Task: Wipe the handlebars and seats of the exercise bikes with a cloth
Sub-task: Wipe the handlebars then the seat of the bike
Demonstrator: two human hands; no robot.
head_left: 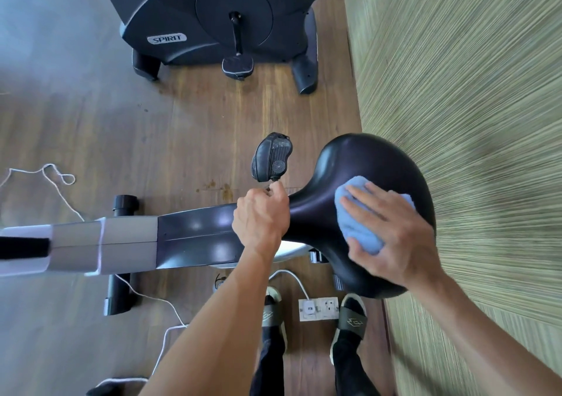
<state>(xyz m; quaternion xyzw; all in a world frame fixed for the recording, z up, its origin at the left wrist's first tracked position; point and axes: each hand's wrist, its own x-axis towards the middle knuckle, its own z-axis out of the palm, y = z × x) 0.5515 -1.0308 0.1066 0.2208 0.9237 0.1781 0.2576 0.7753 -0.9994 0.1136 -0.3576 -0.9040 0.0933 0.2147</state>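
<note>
On the wide glossy black bike seat (365,182), your right hand (398,237) presses a folded light-blue cloth (357,231) with spread fingers; your left hand (261,216), fingers curled, grips the seat's narrow nose.

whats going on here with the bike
A person is wiping the black seat of an exercise bike. The right hand presses a blue cloth flat onto the seat top, while the left hand grips the narrow front of the seat. A second bike stands behind, untouched.
</note>
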